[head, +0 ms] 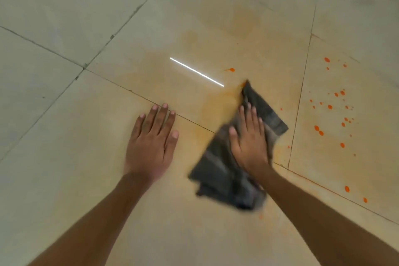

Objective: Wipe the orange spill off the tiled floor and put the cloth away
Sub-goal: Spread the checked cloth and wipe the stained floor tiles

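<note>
A dark grey cloth lies crumpled on the beige tiled floor. My right hand presses flat on top of it with straight fingers. My left hand rests flat on the floor to the left of the cloth, fingers spread. A pale orange smear stains the tiles ahead of the cloth. Bright orange drops dot the tile to the right, and one drop sits just beyond the cloth's far corner. The cloth and the right hand are blurred.
Dark grout lines cross the floor between large tiles. A white strip of reflected light shows on the glossy tile ahead. More orange drops lie at the lower right.
</note>
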